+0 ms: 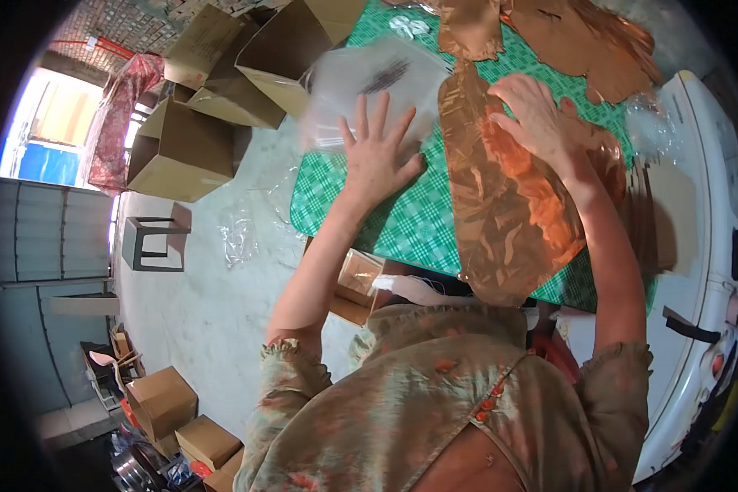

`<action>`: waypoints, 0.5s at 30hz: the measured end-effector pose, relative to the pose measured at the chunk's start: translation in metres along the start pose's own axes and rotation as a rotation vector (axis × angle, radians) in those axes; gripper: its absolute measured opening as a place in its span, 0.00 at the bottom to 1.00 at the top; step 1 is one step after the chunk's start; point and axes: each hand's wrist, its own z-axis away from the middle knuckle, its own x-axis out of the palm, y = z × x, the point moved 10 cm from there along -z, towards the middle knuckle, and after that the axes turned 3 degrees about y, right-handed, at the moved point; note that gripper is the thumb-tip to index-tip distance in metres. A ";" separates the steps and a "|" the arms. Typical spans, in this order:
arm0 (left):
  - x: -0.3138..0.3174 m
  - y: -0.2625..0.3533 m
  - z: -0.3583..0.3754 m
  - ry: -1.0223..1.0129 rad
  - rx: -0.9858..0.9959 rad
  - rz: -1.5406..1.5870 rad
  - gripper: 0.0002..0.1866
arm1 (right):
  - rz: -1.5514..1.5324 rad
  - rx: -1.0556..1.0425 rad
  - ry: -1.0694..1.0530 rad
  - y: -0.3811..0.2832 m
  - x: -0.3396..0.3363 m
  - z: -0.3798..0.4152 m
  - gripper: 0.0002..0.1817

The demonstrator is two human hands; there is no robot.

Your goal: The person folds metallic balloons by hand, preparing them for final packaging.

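Two hands over plastic sheeting on a cloth-covered table

The left hand (pixel 379 160), palm down with fingers spread, grasps nothing; its fingers lie over the clear plastic bags (pixel 328 90) at the table's left side. The right hand (pixel 537 123), loosely bent with the thumb apart, is over the brown film (pixel 488 205); whether it has hold of the film cannot be told. The film lies lengthwise on the green checked cloth (pixel 406 225), partly hidden by the right forearm. Brown pieces (pixel 578 41) crowd the far end, near a small white item (pixel 408 27). Open cardboard boxes (pixel 193 148) stand close to the table's left edge. Flat cardboard (pixel 672 217) and a white panelled body (pixel 705 320) border the right. A stool (pixel 157 252) and crumpled clear wrap (pixel 238 238) occupy the floor.
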 end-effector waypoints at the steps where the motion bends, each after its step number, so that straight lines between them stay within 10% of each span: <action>1: 0.003 -0.003 -0.003 0.024 -0.015 -0.001 0.45 | -0.001 -0.008 -0.002 -0.005 0.000 0.000 0.26; 9: -0.015 -0.113 0.009 0.264 -0.376 0.007 0.49 | 0.012 -0.067 -0.016 -0.033 0.027 -0.043 0.29; 15: -0.021 -0.137 0.034 0.005 -0.402 0.445 0.66 | 0.015 0.195 -0.303 -0.009 0.085 -0.121 0.23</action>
